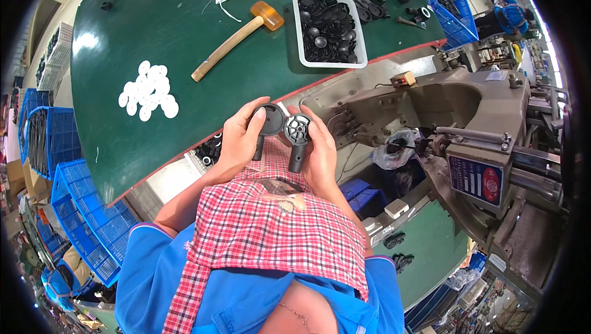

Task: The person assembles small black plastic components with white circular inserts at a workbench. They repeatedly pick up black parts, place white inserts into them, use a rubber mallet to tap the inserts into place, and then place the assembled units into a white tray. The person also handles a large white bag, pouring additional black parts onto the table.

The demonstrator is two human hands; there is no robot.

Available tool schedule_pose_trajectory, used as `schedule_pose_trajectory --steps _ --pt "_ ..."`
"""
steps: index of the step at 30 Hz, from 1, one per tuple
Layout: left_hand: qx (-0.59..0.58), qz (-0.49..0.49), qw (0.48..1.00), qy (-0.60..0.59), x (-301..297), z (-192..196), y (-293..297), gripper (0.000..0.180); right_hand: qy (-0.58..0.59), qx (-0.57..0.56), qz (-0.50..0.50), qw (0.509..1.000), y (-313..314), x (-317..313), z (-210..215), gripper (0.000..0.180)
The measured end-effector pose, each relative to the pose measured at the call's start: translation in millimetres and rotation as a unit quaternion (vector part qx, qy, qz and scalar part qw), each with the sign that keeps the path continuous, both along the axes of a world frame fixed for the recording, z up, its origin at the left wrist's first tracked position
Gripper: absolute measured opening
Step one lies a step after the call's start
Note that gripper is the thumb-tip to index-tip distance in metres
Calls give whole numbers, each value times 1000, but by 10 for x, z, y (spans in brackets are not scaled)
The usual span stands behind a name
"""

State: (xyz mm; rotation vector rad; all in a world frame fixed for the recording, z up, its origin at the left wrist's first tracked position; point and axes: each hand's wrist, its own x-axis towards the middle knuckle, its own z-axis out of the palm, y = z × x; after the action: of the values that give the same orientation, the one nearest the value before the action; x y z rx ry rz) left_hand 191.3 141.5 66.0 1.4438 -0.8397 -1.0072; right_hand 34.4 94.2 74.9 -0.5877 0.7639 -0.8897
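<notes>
Your left hand (239, 140) has its fingers clamped on a black round plastic disc part with a short stem (268, 123), and your right hand (320, 149) has its fingers clamped on a dark spoked plastic wheel part with a stem (298, 132); the two pieces sit just beside each other between your fingertips. Beyond your fingers, on the green surface (154, 20), lie a wooden-handled mallet with an amber head (237, 38), a white tray of black caps (329, 28) and a cluster of white discs (148, 90).
</notes>
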Motion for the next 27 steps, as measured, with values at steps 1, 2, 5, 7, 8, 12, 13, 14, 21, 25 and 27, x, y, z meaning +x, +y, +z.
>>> schedule_pose_trajectory --steps 1,2,5,7,8,12,13,14,21,25,27 --pt "-2 3 1000 -2 -11 24 7 31 31 -34 0 999 17 3 3 41" --pt "-4 6 1000 -3 -26 50 12 31 51 -61 1 997 27 10 -4 41" --pt "-4 8 1000 -7 -30 36 26 30 112 -160 -4 981 49 30 -43 38" --pt "-7 8 1000 4 -18 10 33 31 204 -252 -1 946 50 37 -20 37" --pt "-12 8 1000 17 -7 1 38 31 249 -295 1 922 50 45 2 37" --pt "-25 5 999 20 21 -3 43 31 208 -239 8 949 42 77 47 36" --pt "-28 -4 999 27 40 -4 40 31 198 -235 12 952 35 68 50 36" --pt "-31 -12 999 34 63 -7 33 31 189 -233 13 954 38 68 63 36" --pt "-60 9 997 49 23 3 81 34 183 -265 -2 947 115 108 237 36" --pt "-63 18 996 54 19 -2 74 34 167 -236 33 957 113 68 269 35" --pt "-64 16 996 61 29 1 69 34 150 -220 33 963 116 77 250 35"
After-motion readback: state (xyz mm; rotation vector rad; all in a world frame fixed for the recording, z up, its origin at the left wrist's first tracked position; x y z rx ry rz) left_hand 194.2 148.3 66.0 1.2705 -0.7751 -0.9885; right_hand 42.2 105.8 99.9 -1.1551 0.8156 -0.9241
